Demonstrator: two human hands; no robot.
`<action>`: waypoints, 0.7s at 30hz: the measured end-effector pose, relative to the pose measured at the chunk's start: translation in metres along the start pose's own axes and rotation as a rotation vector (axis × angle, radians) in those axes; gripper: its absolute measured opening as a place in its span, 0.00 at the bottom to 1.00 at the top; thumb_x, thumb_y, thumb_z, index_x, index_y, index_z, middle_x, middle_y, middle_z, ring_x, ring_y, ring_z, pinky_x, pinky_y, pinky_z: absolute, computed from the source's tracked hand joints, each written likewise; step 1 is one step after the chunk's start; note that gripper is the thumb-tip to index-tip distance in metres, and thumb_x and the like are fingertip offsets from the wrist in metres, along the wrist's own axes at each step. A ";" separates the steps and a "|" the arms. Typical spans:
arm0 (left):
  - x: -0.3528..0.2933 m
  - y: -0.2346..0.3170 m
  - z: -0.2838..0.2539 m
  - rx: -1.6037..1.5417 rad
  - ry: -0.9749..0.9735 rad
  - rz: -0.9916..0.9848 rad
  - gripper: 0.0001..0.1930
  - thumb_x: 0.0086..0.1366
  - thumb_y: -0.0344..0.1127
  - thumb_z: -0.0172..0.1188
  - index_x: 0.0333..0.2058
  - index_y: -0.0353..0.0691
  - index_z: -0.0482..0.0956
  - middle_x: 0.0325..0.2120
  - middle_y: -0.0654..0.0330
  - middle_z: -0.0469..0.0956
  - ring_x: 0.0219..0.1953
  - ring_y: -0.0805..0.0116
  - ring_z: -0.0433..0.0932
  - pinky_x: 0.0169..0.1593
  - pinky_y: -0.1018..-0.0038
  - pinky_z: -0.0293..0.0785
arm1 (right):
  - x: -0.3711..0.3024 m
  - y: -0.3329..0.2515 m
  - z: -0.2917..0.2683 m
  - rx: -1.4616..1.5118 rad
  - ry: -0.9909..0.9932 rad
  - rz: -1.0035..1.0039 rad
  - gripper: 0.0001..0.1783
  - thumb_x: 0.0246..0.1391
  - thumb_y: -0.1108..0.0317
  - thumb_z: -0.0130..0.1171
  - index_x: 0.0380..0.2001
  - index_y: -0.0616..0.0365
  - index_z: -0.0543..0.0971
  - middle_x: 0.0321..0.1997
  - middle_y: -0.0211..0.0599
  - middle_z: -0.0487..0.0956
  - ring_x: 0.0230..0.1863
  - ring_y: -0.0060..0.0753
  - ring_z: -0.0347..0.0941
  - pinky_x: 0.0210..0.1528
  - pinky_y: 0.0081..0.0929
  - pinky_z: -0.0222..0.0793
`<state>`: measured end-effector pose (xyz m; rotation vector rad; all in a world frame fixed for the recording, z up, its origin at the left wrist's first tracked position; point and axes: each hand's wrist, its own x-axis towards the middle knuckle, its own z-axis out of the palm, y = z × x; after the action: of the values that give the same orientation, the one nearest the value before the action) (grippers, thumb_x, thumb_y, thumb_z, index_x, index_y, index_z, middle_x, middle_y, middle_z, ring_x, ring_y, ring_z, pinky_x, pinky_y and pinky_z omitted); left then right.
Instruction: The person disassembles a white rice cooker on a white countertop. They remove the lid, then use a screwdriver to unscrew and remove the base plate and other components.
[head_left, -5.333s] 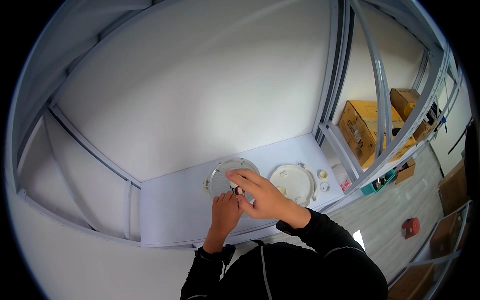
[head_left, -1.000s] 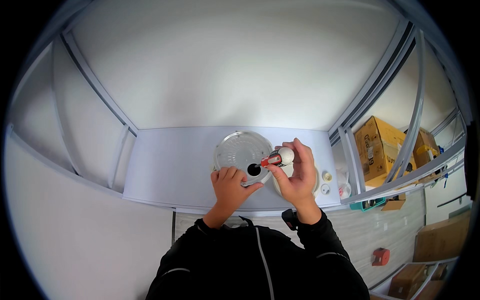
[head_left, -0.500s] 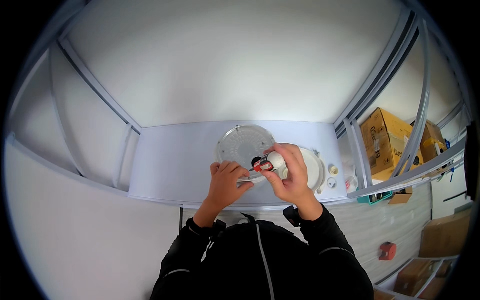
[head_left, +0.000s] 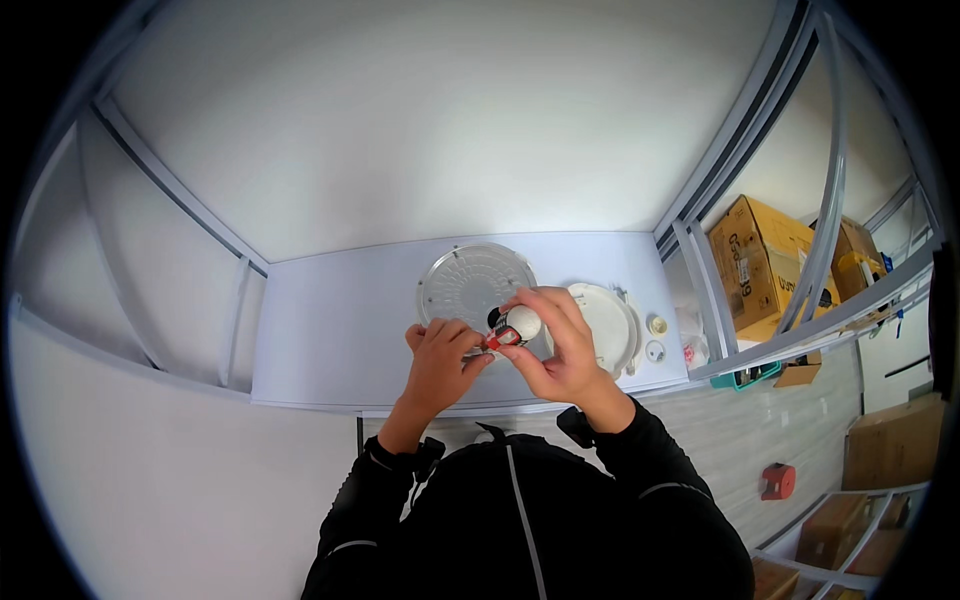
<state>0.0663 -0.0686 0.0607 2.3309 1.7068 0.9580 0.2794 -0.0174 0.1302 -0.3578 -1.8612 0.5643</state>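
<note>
My right hand [head_left: 568,348] is wrapped round what looks like a small power screwdriver [head_left: 521,320], white and red with a black part. Its red end points left, toward the fingers of my left hand [head_left: 440,362]. Those fingers are curled close to the red end; whatever they pinch is too small to make out. Both hands are over the near edge of a round, clear, ridged disc [head_left: 478,278] with small fittings along its rim. The hands hide the disc's near side.
Right of my hands lies a round white plate-like part [head_left: 600,315]. A small cream round piece [head_left: 657,324] and a white disc [head_left: 655,350] lie farther right on the white table [head_left: 330,320]. Frame posts flank the table; cardboard boxes [head_left: 765,265] stand beyond the right one.
The screwdriver has tilted, with its red end turned nearer to my left fingers. Both hands stay over the disc's near side. The whole view has shifted slightly.
</note>
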 end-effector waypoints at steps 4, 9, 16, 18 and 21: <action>-0.001 -0.001 -0.001 -0.005 0.007 0.005 0.11 0.60 0.45 0.74 0.37 0.52 0.84 0.38 0.72 0.77 0.46 0.66 0.72 0.52 0.56 0.53 | -0.001 0.000 0.004 0.002 0.000 0.011 0.33 0.55 0.74 0.74 0.63 0.69 0.75 0.57 0.51 0.76 0.54 0.50 0.78 0.59 0.38 0.75; -0.002 -0.002 0.001 -0.011 0.016 -0.007 0.10 0.61 0.46 0.74 0.35 0.53 0.83 0.37 0.72 0.76 0.46 0.66 0.72 0.52 0.55 0.53 | 0.001 -0.001 0.002 -0.047 -0.021 -0.015 0.33 0.57 0.71 0.74 0.64 0.69 0.74 0.56 0.51 0.78 0.53 0.48 0.80 0.58 0.39 0.75; -0.004 -0.003 0.004 -0.029 0.026 -0.011 0.09 0.61 0.45 0.74 0.33 0.53 0.82 0.36 0.73 0.76 0.46 0.66 0.71 0.52 0.56 0.52 | 0.004 -0.003 -0.001 -0.075 -0.037 -0.013 0.33 0.58 0.69 0.73 0.64 0.68 0.74 0.54 0.50 0.80 0.53 0.47 0.80 0.58 0.39 0.75; -0.004 -0.004 0.003 -0.026 0.027 -0.011 0.09 0.61 0.45 0.74 0.33 0.53 0.82 0.36 0.73 0.76 0.46 0.66 0.71 0.52 0.56 0.52 | 0.006 -0.003 -0.001 -0.067 -0.045 -0.014 0.33 0.58 0.69 0.73 0.64 0.68 0.74 0.54 0.50 0.80 0.53 0.48 0.80 0.58 0.39 0.75; -0.005 -0.004 0.003 -0.023 0.025 -0.015 0.09 0.61 0.45 0.74 0.34 0.53 0.83 0.36 0.73 0.76 0.46 0.66 0.71 0.53 0.56 0.52 | 0.007 -0.004 0.002 -0.049 -0.049 -0.011 0.33 0.58 0.70 0.73 0.64 0.67 0.74 0.54 0.50 0.81 0.53 0.48 0.80 0.58 0.39 0.75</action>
<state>0.0636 -0.0710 0.0541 2.2979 1.7106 1.0028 0.2752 -0.0178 0.1371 -0.3688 -1.9258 0.5247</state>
